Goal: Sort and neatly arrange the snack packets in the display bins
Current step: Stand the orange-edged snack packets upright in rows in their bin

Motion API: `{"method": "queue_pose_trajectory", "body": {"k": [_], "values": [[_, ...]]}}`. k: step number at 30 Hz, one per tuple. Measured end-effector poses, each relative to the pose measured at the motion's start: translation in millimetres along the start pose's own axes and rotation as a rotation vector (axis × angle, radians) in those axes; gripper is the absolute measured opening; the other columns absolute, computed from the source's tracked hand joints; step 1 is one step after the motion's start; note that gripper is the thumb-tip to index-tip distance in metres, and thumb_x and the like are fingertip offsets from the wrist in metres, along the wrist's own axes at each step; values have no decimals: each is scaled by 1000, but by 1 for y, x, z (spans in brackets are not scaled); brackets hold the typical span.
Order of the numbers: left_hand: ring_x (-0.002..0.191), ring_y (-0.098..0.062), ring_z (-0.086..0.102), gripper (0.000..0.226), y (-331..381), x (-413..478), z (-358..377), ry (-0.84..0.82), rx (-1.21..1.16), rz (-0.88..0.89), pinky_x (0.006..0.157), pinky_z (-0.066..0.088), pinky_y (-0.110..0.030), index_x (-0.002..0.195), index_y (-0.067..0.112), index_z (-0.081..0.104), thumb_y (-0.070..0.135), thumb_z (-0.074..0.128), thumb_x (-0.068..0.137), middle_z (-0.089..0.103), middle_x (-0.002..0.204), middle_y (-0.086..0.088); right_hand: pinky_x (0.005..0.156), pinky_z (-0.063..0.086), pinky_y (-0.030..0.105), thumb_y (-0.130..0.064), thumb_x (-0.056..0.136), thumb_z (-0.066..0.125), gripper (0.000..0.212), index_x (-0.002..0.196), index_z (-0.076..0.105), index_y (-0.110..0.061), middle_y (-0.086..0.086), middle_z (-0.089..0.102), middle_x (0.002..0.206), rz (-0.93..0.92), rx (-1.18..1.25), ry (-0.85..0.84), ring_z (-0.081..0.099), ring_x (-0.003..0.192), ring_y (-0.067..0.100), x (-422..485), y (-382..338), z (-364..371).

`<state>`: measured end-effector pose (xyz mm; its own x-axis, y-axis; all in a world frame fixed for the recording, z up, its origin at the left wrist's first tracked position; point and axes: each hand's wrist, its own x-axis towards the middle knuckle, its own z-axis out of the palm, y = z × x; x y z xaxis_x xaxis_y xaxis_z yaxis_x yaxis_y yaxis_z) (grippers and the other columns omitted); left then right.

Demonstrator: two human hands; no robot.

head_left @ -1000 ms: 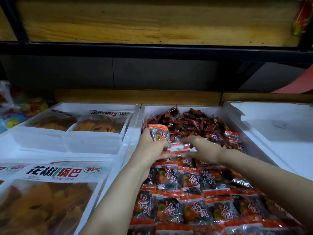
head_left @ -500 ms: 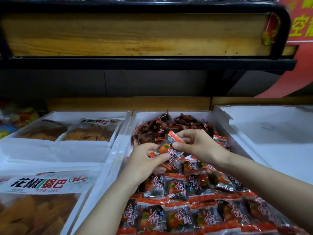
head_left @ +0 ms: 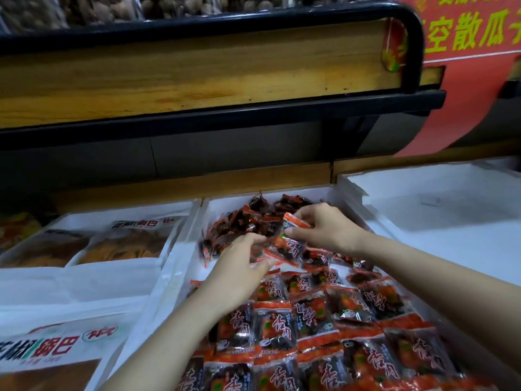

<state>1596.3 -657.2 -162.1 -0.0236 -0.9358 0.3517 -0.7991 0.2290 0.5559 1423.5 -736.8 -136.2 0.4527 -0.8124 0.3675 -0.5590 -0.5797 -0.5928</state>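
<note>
Right hand [head_left: 324,228] and left hand [head_left: 239,266] meet on one snack packet [head_left: 291,245] over the middle bin [head_left: 296,191].
Right thumb and fingers pinch the packet's top edge, holding it tilted. The left thumb and forefinger sit either side of its lower corner, but I cannot tell if they grip. Below, matching packets lie in flat rows [head_left: 282,323] at the near end, with a loose heap [head_left: 248,220] at the far end.

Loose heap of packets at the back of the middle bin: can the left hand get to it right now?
Probably yes. The left hand is at the near edge of the heap, with nothing between them; the right hand, holding a packet, is off to the side.
</note>
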Motion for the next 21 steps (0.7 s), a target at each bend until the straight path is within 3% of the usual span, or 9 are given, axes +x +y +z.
{"method": "queue_pose_trajectory", "body": {"k": [2, 4, 7, 10, 14, 19, 21], "values": [[128, -10, 43, 39, -8, 11, 7, -49, 76, 45, 103, 33, -23, 135, 24, 48, 27, 55, 97, 46, 137, 8, 49, 39, 15, -30, 89, 63, 17, 85, 63, -14, -2, 63, 72, 27, -156, -35, 57, 61, 6, 8, 13, 3], [132, -13, 40, 43, -18, 20, 18, -165, 164, 42, 104, 30, -22, 137, 22, 47, 30, 57, 96, 44, 140, 6, 46, 32, 12, -27, 91, 61, 16, 79, 57, -17, -4, 57, 69, 69, -200, -140, 51, 56, 3, 16, 25, 10], [138, -18, 35, 59, -32, 31, 35, -339, 266, -20, 112, 31, -32, 144, 21, 40, 39, 61, 92, 36, 151, 1, 60, 42, 18, -26, 92, 59, 14, 86, 61, -14, -2, 61, 80, 93, -147, -340, 56, 70, 10, 24, 35, 18], [138, -18, 36, 67, -36, 36, 43, -392, 289, -50, 112, 32, -33, 146, 19, 37, 42, 64, 89, 34, 153, -1, 67, 39, 28, -25, 94, 56, 16, 87, 58, -11, 1, 53, 80, 73, -191, -502, 48, 75, 15, 26, 43, 24], [136, -17, 38, 67, -39, 36, 46, -365, 272, -39, 111, 34, -31, 145, 20, 38, 42, 65, 88, 37, 151, 0, 61, 32, 28, -23, 96, 53, 27, 71, 46, -14, 0, 42, 69, 32, -193, -535, 38, 63, 13, 26, 53, 27], [134, -16, 41, 67, -41, 36, 46, -350, 244, -36, 109, 36, -31, 144, 21, 40, 41, 67, 87, 39, 150, 1, 68, 36, 21, -20, 95, 55, 20, 75, 53, -23, -13, 50, 74, 23, -88, -460, 45, 67, 0, 28, 57, 23], [134, -16, 41, 66, -41, 37, 46, -355, 242, -37, 109, 36, -30, 144, 21, 40, 41, 67, 87, 38, 150, 1, 66, 34, 25, -22, 94, 56, 23, 72, 52, -19, -6, 47, 71, 29, -122, -520, 42, 65, 8, 28, 59, 23]]}}
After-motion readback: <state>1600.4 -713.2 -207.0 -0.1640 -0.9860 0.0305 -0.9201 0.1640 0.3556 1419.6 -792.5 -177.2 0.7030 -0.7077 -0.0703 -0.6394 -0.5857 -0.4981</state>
